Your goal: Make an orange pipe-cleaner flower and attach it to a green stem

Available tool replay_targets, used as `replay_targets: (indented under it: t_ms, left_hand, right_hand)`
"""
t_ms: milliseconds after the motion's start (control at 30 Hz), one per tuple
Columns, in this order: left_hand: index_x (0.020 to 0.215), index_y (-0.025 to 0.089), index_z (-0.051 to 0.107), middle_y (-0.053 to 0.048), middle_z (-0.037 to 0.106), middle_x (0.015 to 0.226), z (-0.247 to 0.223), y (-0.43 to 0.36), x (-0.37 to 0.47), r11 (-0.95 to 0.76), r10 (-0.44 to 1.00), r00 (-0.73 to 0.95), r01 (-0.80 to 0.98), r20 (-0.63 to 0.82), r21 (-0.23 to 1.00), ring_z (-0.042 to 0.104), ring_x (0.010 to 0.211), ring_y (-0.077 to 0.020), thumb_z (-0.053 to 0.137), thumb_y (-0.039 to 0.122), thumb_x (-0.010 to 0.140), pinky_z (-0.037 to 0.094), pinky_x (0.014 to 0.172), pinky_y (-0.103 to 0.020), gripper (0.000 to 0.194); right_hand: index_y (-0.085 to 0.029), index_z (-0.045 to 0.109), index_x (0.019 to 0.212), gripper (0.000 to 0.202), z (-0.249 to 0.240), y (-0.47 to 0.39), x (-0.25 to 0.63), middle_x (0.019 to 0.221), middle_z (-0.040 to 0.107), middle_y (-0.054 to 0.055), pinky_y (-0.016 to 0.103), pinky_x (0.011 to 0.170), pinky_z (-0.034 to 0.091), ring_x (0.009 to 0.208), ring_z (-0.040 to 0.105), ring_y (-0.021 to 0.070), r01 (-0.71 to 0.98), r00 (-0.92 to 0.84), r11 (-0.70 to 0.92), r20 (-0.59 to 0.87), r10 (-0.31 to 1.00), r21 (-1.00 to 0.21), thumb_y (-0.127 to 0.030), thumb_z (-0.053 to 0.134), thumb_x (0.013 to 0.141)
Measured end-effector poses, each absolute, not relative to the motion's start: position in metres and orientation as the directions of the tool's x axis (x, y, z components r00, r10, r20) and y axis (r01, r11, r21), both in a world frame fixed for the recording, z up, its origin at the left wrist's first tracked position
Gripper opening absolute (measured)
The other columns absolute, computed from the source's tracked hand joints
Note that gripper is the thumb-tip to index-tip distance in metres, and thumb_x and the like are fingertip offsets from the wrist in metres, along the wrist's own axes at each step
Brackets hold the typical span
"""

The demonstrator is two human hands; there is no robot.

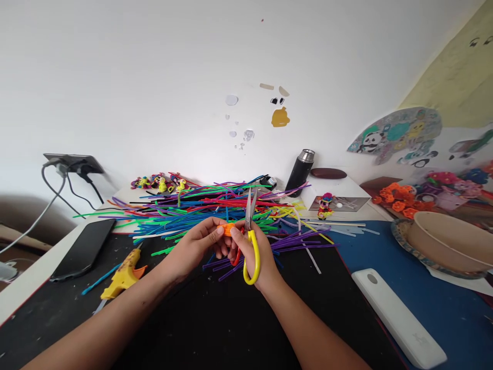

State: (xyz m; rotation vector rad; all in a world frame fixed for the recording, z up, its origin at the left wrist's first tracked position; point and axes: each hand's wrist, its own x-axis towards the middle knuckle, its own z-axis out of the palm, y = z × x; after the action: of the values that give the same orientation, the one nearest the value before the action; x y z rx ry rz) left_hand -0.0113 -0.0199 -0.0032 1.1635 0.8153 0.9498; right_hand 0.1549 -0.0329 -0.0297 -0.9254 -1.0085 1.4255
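Between the fingertips of both hands is a small orange piece of bent pipe cleaner. My left hand pinches it from the left with thumb and forefinger. My right hand grips its other side, and also carries a pair of scissors with yellow and red handles. The scissor blades point up and stand slightly apart, touching nothing. Part of the red handle is hidden behind the right hand's fingers. Just behind the hands lies a wide heap of coloured pipe cleaners.
On the left are a yellow glue gun, a blue twisted stem and a black phone. Small figures and a black flask stand at the back. To the right are a white long device and a beige bowl.
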Motion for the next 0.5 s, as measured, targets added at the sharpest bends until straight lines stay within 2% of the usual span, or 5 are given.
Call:
replay_targets:
  t_ms: [500]
  left_hand:
    - [0.098, 0.017, 0.068, -0.004, 0.073, 0.082, -0.0082, -0.0222, -0.0090, 0.108, 0.910, 0.413, -0.161, -0.032, 0.981, 0.069, 0.070, -0.0183, 0.080, 0.060, 0.094, 0.051, 0.063, -0.029, 0.044]
  right_hand:
    - [-0.021, 0.059, 0.095, 0.050, -0.0326, -0.0328, 0.1543, 0.064, 0.061, -0.007, 0.023, 0.046, 0.052, 0.045, 0.058, 0.0107, -0.376, -0.099, 0.010, 0.052, 0.994, -0.926, -0.064, 0.083, 0.085]
